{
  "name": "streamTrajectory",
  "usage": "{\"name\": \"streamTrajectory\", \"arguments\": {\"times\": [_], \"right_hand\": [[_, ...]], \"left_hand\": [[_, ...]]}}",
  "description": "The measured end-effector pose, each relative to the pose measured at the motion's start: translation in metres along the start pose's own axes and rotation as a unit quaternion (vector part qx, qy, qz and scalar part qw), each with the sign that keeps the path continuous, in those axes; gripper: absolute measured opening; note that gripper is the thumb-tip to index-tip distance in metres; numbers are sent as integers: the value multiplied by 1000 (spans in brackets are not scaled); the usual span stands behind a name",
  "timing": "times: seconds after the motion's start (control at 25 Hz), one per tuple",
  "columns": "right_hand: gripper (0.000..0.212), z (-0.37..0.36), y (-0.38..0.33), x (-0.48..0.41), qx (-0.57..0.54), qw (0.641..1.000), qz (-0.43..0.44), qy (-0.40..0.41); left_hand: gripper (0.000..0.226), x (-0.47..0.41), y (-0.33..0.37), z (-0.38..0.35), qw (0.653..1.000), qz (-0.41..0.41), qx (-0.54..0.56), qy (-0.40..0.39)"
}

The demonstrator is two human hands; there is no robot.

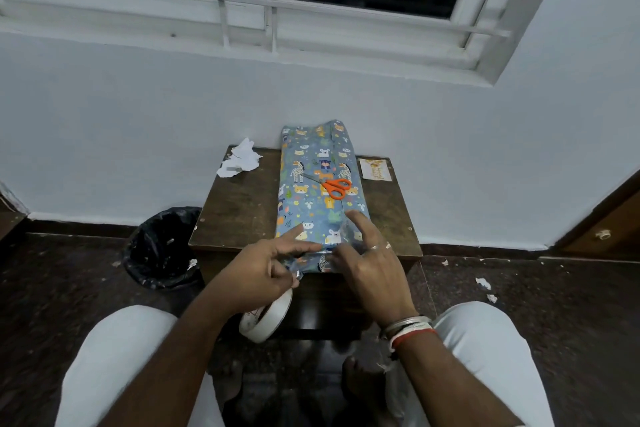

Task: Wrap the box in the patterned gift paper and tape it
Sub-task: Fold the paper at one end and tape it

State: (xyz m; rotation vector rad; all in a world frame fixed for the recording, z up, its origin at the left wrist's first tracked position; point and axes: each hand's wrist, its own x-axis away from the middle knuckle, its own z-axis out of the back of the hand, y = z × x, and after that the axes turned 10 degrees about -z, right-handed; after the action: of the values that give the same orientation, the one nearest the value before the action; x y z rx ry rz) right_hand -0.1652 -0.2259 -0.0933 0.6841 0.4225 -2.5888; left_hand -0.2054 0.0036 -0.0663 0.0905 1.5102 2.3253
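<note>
Left hand (258,276) pinching tape (278,310), right hand (369,265), box (317,208) edge

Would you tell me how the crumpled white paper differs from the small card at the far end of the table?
The crumpled paper is white, creased and ragged, while the card is cream with yellowish print, flat and rectangular. The crumpled paper sits at the far-left corner of the table, and the card lies at the far-right corner. Both rest on the table beside the wrapped box, one on each side.
</note>
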Motion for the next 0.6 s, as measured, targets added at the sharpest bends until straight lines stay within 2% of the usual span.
{"name": "streamTrajectory", "arguments": {"times": [0.2, 0.36, 0.44, 0.52, 0.6], "right_hand": [[16, -3, 1, 0, -5, 1000, -25, 1], [29, -4, -3, -5, -41, 998, -54, 4], [33, 0, -2, -5, -111, 992, -57, 28], [34, 7, -5, 1, -260, 955, -133, 61], [42, 11, -11, 5, -397, 893, -212, 34]], "left_hand": [[84, -3, -9, -9, 969, -55, -237, -50], [78, -1, -3, -24, 947, -30, -317, -40], [78, 0, 2, -29, 945, -16, -327, -27], [78, 1, 6, -31, 944, -9, -329, -21], [77, 0, 8, -31, 943, 0, -334, -15]]}}
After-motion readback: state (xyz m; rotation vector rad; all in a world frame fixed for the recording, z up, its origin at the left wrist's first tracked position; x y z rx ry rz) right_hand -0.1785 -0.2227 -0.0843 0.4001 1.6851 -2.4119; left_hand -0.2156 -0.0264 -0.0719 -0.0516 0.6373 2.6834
